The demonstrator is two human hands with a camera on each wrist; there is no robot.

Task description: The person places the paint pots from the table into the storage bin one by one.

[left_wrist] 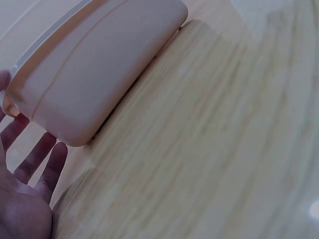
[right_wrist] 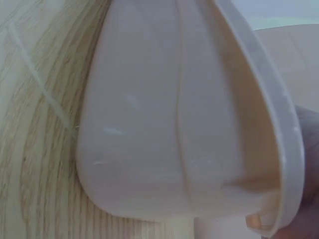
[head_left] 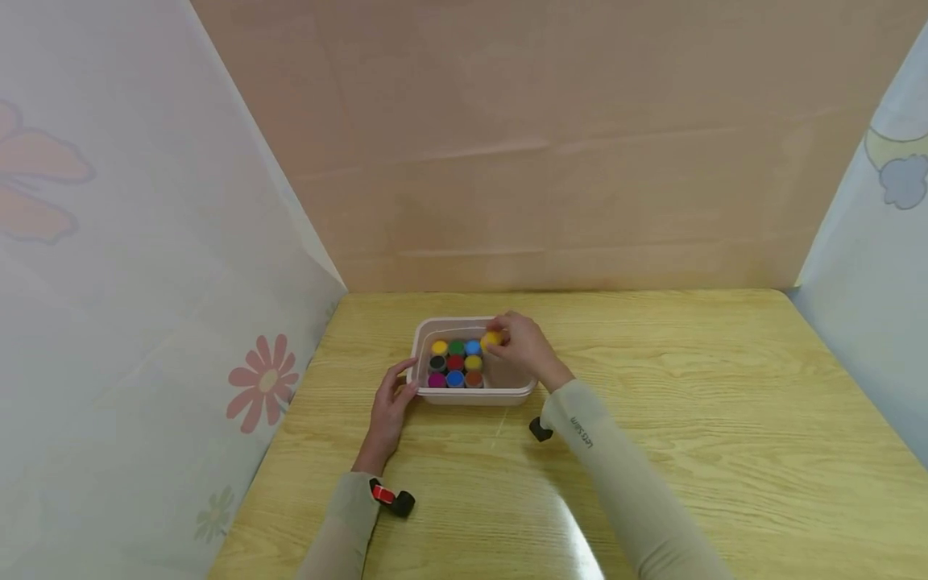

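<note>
A pale pink plastic basin [head_left: 474,398] stands on the table, with several small paint pots [head_left: 455,362] in rows in its left part. Their lids are yellow, green, blue, black, red, magenta and brown. Over the basin's right part my right hand [head_left: 525,348] pinches a yellow-lidded paint pot [head_left: 490,339] between thumb and fingers. At the basin's left end, my left hand [head_left: 388,412] rests its fairly straight fingers [left_wrist: 54,167] against the side, just under the rim. In the right wrist view the basin's wall hides most of the right hand.
Around the basin spreads a wood-grain table [head_left: 689,403]. A brown paper-like wall [head_left: 551,161] rises behind it. Pale flower-printed sheets [head_left: 167,242] hang on the left, with another printed sheet at the right. Black wrist devices [head_left: 402,503] sit at both sleeves.
</note>
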